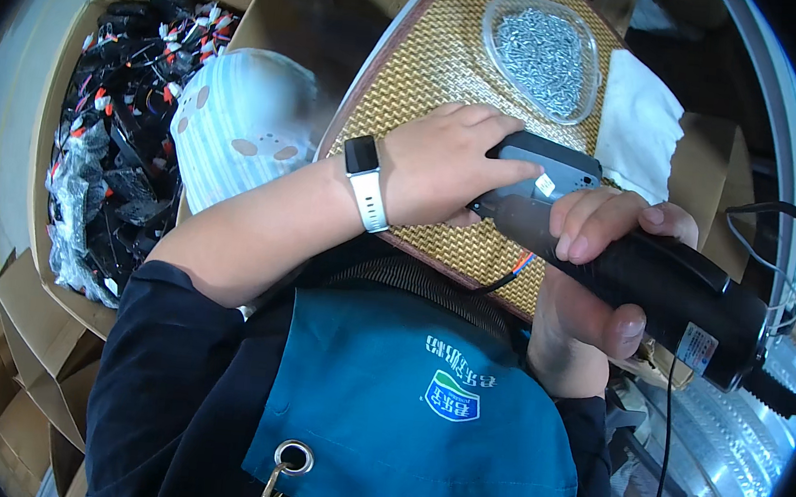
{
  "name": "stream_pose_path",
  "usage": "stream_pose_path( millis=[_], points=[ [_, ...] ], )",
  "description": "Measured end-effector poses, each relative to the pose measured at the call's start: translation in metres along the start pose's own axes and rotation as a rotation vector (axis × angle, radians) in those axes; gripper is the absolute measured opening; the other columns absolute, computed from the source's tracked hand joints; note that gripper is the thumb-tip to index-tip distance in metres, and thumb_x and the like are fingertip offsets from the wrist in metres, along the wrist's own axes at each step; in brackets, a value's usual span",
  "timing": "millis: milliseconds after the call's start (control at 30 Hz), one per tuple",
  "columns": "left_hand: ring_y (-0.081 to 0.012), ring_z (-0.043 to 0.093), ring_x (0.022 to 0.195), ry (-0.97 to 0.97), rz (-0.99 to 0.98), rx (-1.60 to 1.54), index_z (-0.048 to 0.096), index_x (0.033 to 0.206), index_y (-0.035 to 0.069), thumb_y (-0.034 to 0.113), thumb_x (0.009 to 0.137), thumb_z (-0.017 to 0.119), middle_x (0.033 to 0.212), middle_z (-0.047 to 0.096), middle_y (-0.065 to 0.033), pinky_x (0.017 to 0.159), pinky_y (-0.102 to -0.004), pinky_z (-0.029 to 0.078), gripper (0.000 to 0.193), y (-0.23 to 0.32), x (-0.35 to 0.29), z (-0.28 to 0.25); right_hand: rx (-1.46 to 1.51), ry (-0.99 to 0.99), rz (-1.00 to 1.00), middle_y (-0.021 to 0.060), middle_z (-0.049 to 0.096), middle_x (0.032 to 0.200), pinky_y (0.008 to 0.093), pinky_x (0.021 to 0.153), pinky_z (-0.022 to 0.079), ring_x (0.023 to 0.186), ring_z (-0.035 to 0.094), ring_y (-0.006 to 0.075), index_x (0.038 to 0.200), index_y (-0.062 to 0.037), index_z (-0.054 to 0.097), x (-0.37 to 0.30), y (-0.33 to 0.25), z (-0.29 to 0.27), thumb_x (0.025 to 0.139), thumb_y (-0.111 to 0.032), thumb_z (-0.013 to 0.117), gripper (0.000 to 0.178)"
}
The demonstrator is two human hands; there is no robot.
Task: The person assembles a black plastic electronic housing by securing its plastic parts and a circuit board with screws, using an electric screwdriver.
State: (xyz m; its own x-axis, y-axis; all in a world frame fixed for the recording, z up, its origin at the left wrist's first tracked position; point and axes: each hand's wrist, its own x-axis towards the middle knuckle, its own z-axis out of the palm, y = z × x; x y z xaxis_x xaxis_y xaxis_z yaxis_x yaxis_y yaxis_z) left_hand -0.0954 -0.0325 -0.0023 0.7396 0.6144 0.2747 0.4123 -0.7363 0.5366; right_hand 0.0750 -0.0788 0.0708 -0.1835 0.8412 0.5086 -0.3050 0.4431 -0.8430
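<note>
My left hand (443, 163), with a white-strapped watch at the wrist, curls round the end of a dark grey plastic housing (571, 167). A small white label shows on that housing. My right hand (608, 234) is wrapped round a black corded electric screwdriver (670, 277). The screwdriver lies slanted, its narrower front end reaching the housing beside my left fingers. Its bit is hidden there, so contact with a screw cannot be told. Both are above a woven mat (412, 84). A black cable with coloured wire ends (523, 259) pokes out below the housing.
A clear tub of small silver screws (542, 58) stands on the mat's far part, beside a white cloth (640, 128). At left, a cardboard box (65, 139) holds many black wired parts. A light-blue striped covered thing (243, 131) sits near my left forearm. Cables hang at right.
</note>
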Motion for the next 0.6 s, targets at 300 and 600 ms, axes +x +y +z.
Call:
stream_pose_path(
  millis=[300,600],
  points=[
    [-0.0306,0.051,0.118,0.024,-0.01,0.034,0.054,0.13,0.023,0.018,0.057,0.085,0.131,0.051,-0.0136,0.097,-0.0376,0.045,0.079,-0.002,-0.001,0.0,-0.048,0.011,0.0,0.0097,0.06,0.072,0.0326,0.066,0.051,0.066,0.06,0.018,0.11,-0.0008,0.042,0.002,0.011,0.004,0.078,-0.046,0.075,0.064],
    [-0.0302,0.051,0.119,0.008,-0.016,0.033,0.054,0.13,0.024,0.019,0.057,0.086,0.132,0.051,-0.0123,0.098,-0.0384,0.044,0.08,-0.002,0.002,0.001,-0.149,-0.008,-0.072,0.0076,0.056,0.07,0.0309,0.056,0.042,0.056,0.051,0.0148,0.112,-0.0055,0.043,0.0,0.012,0.002,0.081,-0.053,0.066,0.061]
  ],
)
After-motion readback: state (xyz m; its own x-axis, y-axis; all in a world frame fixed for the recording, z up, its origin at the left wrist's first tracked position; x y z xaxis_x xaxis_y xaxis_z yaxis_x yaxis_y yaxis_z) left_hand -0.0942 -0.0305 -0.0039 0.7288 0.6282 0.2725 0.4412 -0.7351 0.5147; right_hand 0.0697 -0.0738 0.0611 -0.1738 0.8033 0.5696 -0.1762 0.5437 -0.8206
